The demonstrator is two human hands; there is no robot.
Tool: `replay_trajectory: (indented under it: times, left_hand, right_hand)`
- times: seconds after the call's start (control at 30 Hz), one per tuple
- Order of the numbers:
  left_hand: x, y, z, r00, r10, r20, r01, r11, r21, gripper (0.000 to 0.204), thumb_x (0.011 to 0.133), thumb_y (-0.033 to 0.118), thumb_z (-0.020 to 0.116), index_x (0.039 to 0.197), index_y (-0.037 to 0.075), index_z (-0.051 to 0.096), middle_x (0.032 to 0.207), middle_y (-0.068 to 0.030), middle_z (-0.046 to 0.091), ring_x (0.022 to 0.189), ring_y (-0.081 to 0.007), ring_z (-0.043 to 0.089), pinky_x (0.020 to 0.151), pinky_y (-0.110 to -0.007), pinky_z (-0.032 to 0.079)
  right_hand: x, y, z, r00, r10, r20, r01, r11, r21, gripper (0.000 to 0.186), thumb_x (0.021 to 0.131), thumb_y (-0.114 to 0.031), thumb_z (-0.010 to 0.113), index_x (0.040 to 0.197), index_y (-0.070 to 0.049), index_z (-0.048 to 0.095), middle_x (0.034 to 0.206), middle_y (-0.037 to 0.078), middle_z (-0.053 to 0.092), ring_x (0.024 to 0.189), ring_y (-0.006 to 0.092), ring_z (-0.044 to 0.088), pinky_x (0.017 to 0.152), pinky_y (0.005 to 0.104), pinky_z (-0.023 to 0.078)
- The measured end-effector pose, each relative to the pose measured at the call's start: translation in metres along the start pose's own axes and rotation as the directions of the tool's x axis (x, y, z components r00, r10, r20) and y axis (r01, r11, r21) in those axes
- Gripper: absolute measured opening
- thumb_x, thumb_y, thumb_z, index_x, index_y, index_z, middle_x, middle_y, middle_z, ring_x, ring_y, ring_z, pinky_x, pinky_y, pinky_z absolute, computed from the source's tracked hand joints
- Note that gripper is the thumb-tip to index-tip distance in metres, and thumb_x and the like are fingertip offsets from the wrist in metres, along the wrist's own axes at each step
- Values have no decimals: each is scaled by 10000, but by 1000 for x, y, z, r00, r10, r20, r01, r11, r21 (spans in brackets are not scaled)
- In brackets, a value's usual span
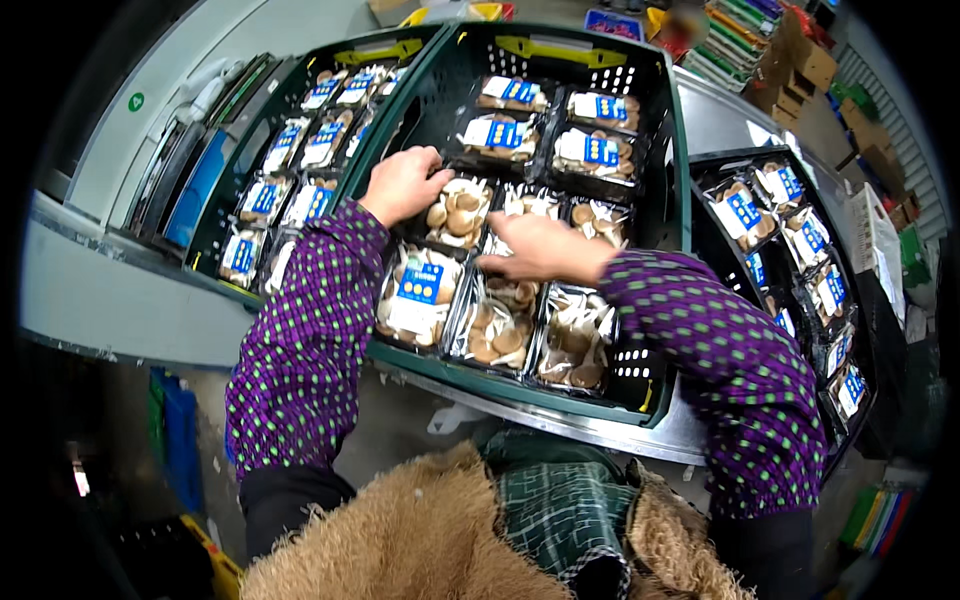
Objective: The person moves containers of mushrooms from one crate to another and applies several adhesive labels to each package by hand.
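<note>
A dark green crate (681, 200) in front of me holds several clear-wrapped black trays of mushrooms. My left hand (405, 187), fingers curled, grips the left edge of an unlabelled mushroom pack (459, 211) in the middle row. My right hand (545, 248) reaches in from the right over the middle packs, thumb and forefinger apart, slightly blurred. It partly hides the pack (530, 202) beneath it. Below my hands lie a labelled pack (418, 293) at left and two unlabelled packs, one in the middle (495, 325) and one at right (574, 345). Labelled packs (500, 133) fill the far rows.
A second green crate (235, 170) of labelled packs adjoins on the left. To the right, a black crate (730, 160) holds more labelled packs. The crates rest on a metal table (690, 420). Stacked colourful trays (735, 45) and cardboard boxes (800, 65) stand at the far right.
</note>
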State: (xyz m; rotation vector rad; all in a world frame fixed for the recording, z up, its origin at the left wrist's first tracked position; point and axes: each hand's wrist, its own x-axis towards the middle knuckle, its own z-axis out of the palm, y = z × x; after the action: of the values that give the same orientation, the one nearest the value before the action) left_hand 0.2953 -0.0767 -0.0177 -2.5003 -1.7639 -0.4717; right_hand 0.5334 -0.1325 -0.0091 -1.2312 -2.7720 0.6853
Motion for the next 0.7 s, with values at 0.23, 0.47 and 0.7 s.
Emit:
replay_trajectory:
  times: [0.23, 0.47, 0.7]
  left_hand:
    - [38, -5, 30, 993, 79, -86, -67, 988, 137, 362, 856, 368, 651, 1072, 79, 639, 1066, -98, 625, 1014, -304, 595, 841, -419, 496]
    - [148, 45, 98, 885, 439, -153, -435, 898, 57, 389, 860, 347, 633, 1153, 90, 628, 1145, -113, 603, 1070, -291, 575, 859, -442, 477]
    - [145, 37, 178, 964, 194, -180, -194, 981, 15, 487, 926, 360, 568, 1300, 47, 546, 1423, -173, 464, 1350, -326, 386, 1091, -460, 291]
  right_hand:
    - [57, -28, 103, 967, 179, -182, -71, 875, 479, 493, 808, -321, 716, 1039, 76, 537, 934, 276, 662, 917, 416, 661, 811, 477, 521]
    - [-39, -31, -35, 962, 142, -234, -4, 863, 506, 207, 719, -152, 719, 800, -40, 564, 752, 129, 618, 772, 266, 627, 674, 389, 482]
    - [-269, 80, -125, 484, 720, -497, 68, 535, 842, 217, 808, -114, 733, 979, -86, 601, 873, 65, 667, 725, 126, 667, 536, 207, 510]
